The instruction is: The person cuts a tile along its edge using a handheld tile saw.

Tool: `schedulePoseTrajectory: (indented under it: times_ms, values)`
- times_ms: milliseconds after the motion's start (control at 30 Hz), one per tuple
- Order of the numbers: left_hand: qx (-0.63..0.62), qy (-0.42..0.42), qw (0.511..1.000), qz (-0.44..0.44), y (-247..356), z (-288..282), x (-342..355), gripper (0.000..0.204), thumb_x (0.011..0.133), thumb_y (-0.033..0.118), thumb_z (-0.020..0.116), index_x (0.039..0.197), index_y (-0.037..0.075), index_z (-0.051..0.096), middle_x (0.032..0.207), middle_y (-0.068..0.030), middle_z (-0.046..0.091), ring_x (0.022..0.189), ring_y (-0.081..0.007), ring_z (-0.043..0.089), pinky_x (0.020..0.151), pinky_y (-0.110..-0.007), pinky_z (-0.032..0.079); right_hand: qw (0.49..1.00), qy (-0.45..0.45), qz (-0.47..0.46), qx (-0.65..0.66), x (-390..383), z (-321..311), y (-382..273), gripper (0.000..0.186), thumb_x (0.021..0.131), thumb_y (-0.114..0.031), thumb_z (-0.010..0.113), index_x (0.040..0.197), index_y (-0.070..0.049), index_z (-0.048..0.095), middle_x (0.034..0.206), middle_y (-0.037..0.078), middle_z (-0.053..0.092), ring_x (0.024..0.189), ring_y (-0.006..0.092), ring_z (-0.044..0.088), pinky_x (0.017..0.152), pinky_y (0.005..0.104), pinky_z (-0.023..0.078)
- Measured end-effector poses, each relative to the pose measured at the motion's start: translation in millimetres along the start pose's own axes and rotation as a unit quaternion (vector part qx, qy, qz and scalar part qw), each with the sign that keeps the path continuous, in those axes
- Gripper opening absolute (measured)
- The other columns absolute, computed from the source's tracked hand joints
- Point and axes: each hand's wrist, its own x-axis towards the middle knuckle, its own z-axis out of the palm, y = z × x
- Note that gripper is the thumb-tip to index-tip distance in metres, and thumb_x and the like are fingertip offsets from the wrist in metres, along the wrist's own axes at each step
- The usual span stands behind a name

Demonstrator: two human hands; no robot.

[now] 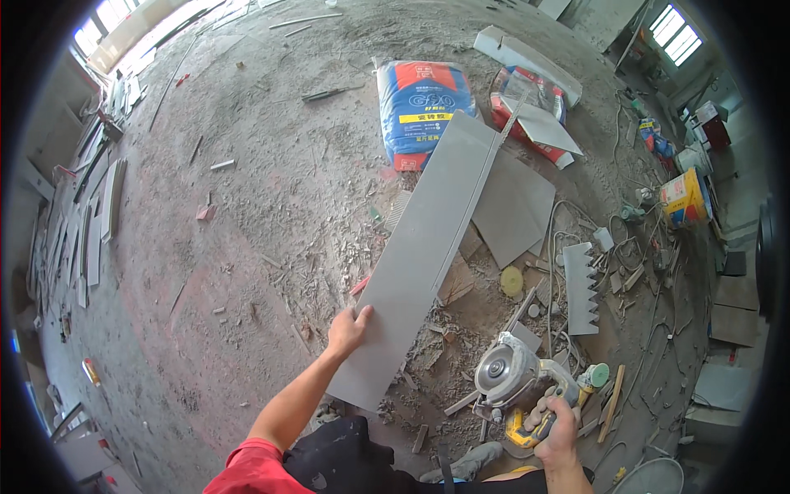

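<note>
A long grey tile [420, 230] slants from near my knees up to a blue and red bag [424, 107], its far end overlapping the bag. A straight cut line runs along the tile's right side. My left hand [349, 331] grips the tile's near left edge, thumb on top and the other fingers mostly hidden. In my right hand [553, 426] is a handheld circular saw [508, 372], yellow and grey, with its round blade facing up toward me. The saw is to the right of the tile, apart from it.
Right of the tile lie another grey tile [514, 206], a notched tile strip [580, 288], a yellow round lid [511, 281] and looping cables [555, 239]. A torn red bag [535, 107] and a yellow bucket [685, 198] stand farther off. Tile strips [111, 198] line the left; rubble covers the floor.
</note>
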Motion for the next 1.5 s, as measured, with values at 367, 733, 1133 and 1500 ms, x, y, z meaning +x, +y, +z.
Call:
schedulePoseTrajectory:
  times_ms: [367, 733, 1133, 1500]
  values:
    - [-0.111, 0.056, 0.989, 0.076, -106.7, -6.6, -63.0, 0.056, 0.088, 0.034, 0.075, 0.121, -0.006, 0.055, 0.104, -0.0265, 0.066, 0.100, -0.0387, 0.065, 0.089, -0.044, 0.051, 1.000, 0.003, 0.012, -0.017, 0.7, 7.8, 12.6, 0.018, 0.085, -0.008, 0.059, 0.102, -0.005, 0.055, 0.071, 0.005, 0.052, 0.054, 0.0184, 0.053, 0.048, 0.0361, 0.047]
    - [-0.242, -0.141, 0.959, -0.040, -153.4, -52.7, -107.8, 0.027, 0.090, 0.017, 0.071, 0.104, -0.006, 0.067, 0.094, -0.0073, 0.068, 0.090, -0.0199, 0.063, 0.086, -0.033, 0.049, 0.997, -0.055, 0.004, -0.048, 11.8, 37.2, 13.5, 0.015, 0.087, -0.010, 0.060, 0.100, -0.005, 0.057, 0.073, 0.005, 0.054, 0.056, 0.0166, 0.053, 0.051, 0.0336, 0.046]
    - [-0.689, -0.196, 0.667, -0.206, -112.7, -60.8, -175.4, 0.067, 0.098, 0.041, 0.062, 0.153, 0.012, 0.037, 0.148, -0.0064, 0.052, 0.136, -0.0259, 0.050, 0.110, -0.048, 0.040, 0.995, -0.071, -0.055, -0.033, 11.2, 62.9, 0.6, 0.014, 0.090, -0.012, 0.060, 0.103, -0.005, 0.057, 0.076, 0.004, 0.056, 0.059, 0.0166, 0.054, 0.055, 0.0337, 0.048]
    - [-0.641, -0.164, 0.712, -0.237, -131.0, -6.4, -170.7, 0.061, 0.101, 0.038, 0.062, 0.148, 0.007, 0.039, 0.145, -0.0094, 0.052, 0.128, -0.0267, 0.057, 0.107, -0.046, 0.046, 0.987, -0.074, -0.128, -0.066, 41.6, 120.2, 26.2, 0.016, 0.087, -0.006, 0.059, 0.102, -0.003, 0.057, 0.078, 0.006, 0.056, 0.058, 0.0163, 0.054, 0.053, 0.0336, 0.047]
